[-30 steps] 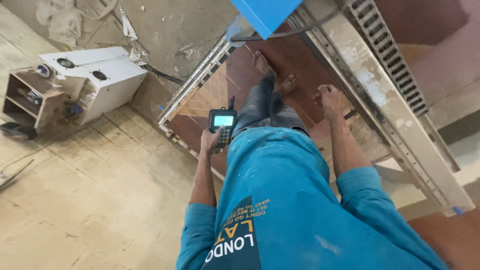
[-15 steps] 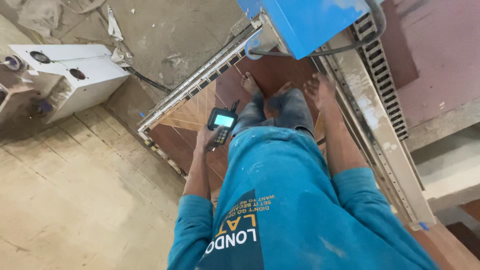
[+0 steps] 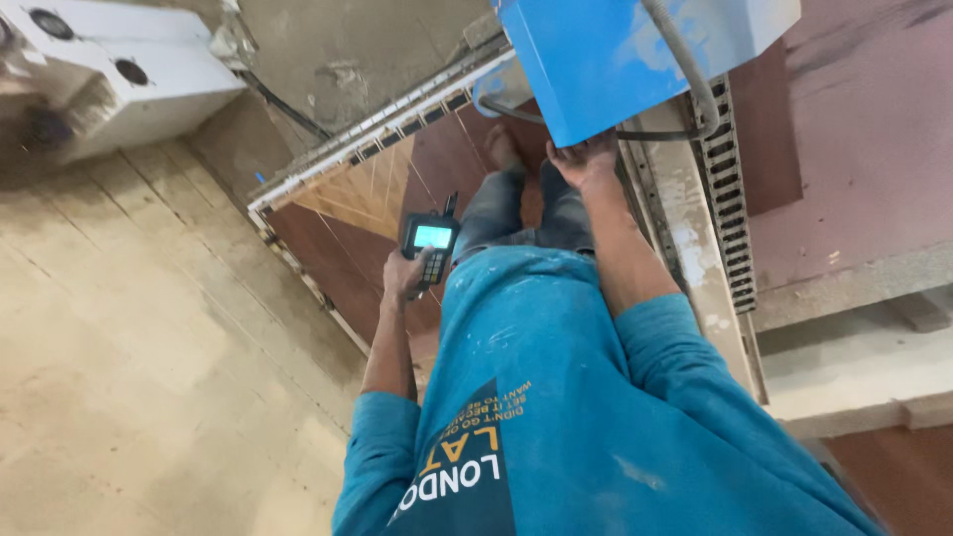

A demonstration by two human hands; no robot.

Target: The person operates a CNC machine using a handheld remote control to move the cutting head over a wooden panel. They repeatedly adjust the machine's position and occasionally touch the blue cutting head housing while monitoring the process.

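Our left hand [image 3: 402,276] is wrapped around the lower end of the remote [image 3: 429,250], fingers closed on its body, thumb side over the keypad. Our right hand [image 3: 586,161] is spread flat against the lower edge of the blue housing [image 3: 635,60] at about one o'clock, palm touching, nothing held in it. The remote sits just left of our knees, its screen lit, so the setting-up looks underway; the brown panel [image 3: 347,253] on the bed shows a paler grooved patch at eleven o'clock and plain surface elsewhere, so we judge most of the carving is left. The remote's long axis runs from about seven o'clock up to one, aerial end pointing away from us toward the housing, screen facing up. Further out, a white cabinet [image 3: 129,74] stands at ten o'clock on the concrete floor [image 3: 149,377].
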